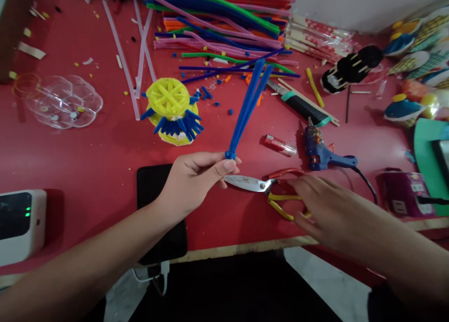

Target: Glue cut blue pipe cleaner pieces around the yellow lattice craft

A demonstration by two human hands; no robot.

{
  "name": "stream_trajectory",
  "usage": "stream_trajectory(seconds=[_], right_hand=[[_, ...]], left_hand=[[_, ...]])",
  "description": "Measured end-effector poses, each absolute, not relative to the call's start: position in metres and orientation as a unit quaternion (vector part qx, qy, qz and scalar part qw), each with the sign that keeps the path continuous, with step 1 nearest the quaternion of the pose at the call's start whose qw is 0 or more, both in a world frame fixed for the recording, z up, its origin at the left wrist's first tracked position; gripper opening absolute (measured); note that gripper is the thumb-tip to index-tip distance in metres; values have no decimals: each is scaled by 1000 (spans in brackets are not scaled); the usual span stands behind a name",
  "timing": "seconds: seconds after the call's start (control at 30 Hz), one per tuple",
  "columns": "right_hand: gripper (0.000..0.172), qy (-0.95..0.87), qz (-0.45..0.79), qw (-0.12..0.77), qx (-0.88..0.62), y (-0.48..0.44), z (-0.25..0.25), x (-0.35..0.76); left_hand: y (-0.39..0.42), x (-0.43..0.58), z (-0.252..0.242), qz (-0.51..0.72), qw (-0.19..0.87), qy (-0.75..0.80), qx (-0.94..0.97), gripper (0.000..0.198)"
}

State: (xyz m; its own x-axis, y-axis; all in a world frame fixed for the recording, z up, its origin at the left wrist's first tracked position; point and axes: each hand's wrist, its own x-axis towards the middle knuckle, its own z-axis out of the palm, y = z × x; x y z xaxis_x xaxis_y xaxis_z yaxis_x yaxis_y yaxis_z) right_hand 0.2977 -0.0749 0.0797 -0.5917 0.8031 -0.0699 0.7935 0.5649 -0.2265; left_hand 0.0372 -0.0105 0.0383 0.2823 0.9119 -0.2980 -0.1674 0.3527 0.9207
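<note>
My left hand [199, 177] pinches a small bundle of blue pipe cleaners [247, 107] near its lower end. The stems point up and away, and a short blue piece is wrapped around their base. My right hand [322, 205] has its fingers around the red and yellow handles of a pair of scissors [249, 183]. The closed-looking metal blades point left, their tip just below my left fingers. Beyond my left hand stands a yellow wheel-like pipe cleaner piece [168, 97], with short blue pipe cleaner bits fanned around its side.
Colourful pipe cleaners [217, 18] are heaped at the back. A utility knife [305, 108], a red lighter [279, 145] and a blue glue gun [326, 151] lie to the right. A clear compartment tray [66, 102] sits left. A black flat device [164, 242] lies beneath my left wrist.
</note>
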Motion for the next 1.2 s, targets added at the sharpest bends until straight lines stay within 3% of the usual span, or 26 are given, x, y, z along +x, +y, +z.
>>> stream_trajectory(seconds=[0.13,0.23,0.33,0.53,0.97,1.2], right_hand=[[22,-886,-16,-125,-447,-81,61,306],[13,-861,34,-151,-484,-74,54,307],[3,-837,106,-132,-521,-67,56,311],[25,-791,262,-30,-552,-67,73,320],[51,-759,388,-64,-519,-56,92,303],[49,-762,403,-75,-501,-58,93,304]], left_hand=[[-10,36,41,375,652,477,455,16],[-10,35,41,380,630,481,476,15],[-10,35,38,392,619,478,484,17],[-11,36,40,358,618,482,507,17],[-13,39,40,320,666,426,522,14],[-11,37,40,286,672,414,544,20]])
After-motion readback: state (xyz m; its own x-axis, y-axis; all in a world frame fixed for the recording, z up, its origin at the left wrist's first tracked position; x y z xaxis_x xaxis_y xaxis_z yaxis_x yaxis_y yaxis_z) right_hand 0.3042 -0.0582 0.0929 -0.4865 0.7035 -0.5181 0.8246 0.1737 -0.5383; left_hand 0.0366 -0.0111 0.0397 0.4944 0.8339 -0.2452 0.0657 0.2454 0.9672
